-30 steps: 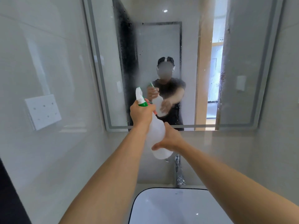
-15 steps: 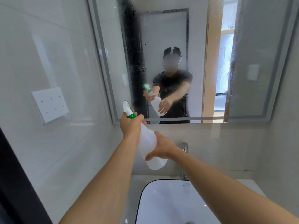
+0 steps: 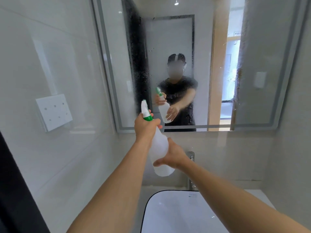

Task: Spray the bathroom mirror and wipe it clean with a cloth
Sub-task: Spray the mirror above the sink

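A white spray bottle (image 3: 159,148) with a green collar and white nozzle points up at the bathroom mirror (image 3: 185,39). My left hand (image 3: 145,128) grips its neck at the trigger. My right hand (image 3: 173,155) cups the lower body of the bottle from the right. The mirror carries mist and droplets across its middle, thickest along the dark strip at its left. It reflects a person holding the bottle. No cloth is in view.
A white basin (image 3: 176,214) with a dark rim sits below my arms, and a chrome tap (image 3: 191,157) rises behind it. A white socket plate (image 3: 53,111) is fixed to the glossy left wall. A dark edge runs down the far left.
The bottle and both hands dropped left from in front of the mirror's lower edge, then rose slightly. The view shifted, showing more of the mirror's misted middle.
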A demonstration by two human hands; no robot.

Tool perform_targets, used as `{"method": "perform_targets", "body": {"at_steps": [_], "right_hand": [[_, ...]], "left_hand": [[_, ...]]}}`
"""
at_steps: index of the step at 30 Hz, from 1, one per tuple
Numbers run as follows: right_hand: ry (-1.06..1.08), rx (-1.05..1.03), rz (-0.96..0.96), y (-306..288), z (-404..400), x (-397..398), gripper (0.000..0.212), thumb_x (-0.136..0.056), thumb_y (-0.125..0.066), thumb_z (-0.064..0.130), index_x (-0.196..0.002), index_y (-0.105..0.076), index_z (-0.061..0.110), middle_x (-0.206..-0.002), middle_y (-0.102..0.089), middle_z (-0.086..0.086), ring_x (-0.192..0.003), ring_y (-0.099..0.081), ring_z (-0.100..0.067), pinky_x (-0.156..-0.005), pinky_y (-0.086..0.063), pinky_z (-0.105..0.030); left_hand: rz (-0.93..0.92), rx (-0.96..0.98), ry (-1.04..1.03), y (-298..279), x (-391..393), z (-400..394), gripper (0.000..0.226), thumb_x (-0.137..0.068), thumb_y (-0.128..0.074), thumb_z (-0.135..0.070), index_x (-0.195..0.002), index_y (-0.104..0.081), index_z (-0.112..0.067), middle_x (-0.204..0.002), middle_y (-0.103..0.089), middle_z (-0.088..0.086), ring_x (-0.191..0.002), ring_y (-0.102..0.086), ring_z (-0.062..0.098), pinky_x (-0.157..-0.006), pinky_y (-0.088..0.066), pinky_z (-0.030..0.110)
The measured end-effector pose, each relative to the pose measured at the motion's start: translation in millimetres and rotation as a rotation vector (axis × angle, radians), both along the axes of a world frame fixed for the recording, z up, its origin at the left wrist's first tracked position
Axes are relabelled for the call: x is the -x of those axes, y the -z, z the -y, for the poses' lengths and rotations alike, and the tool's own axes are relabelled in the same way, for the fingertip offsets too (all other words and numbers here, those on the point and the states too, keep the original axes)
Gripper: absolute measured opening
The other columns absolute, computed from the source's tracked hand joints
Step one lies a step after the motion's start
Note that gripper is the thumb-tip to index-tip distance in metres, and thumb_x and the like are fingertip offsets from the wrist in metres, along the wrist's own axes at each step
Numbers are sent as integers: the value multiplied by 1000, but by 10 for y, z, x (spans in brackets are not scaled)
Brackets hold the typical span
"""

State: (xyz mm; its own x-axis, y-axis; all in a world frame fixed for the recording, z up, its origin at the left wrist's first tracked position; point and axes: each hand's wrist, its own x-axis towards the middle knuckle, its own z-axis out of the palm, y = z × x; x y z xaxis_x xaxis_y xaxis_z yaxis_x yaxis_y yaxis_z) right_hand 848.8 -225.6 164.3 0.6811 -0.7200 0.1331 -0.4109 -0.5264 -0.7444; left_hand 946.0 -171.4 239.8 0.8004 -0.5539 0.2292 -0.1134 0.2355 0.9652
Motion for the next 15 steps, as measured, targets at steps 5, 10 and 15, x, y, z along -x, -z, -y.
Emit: {"method": "perform_targets", "body": {"at_steps": [5,10,15], "right_hand": [[139,-28,104,-74,226,406,94,-57,-91,34,-135,-40,26,-114,-52,6,-113,-50,-21,-93,-45,-39],[256,-18,97,-155,501,964,91,-58,-92,33,-133,-40,25,-113,-51,6,-118,-51,-23,-95,-46,-42],[355,-23,126,-182,692,1414,97,-56,-92,33,-137,-38,25,-126,-55,0,-120,-50,-26,-97,-48,-44]], "left_hand": [[134,-36,125,-200,458,353,38,-66,-70,-2,-96,-62,-23,-91,-64,-4,-77,-72,26,-83,-60,50],[168,11,217,-228,947,798,41,-77,-69,2,-116,-62,-11,-96,-63,3,-77,-63,15,-77,-60,36],[167,13,288,-280,1377,1076,34,-69,-70,2,-101,-64,-8,-87,-64,10,-62,-63,17,-65,-58,34]]}}
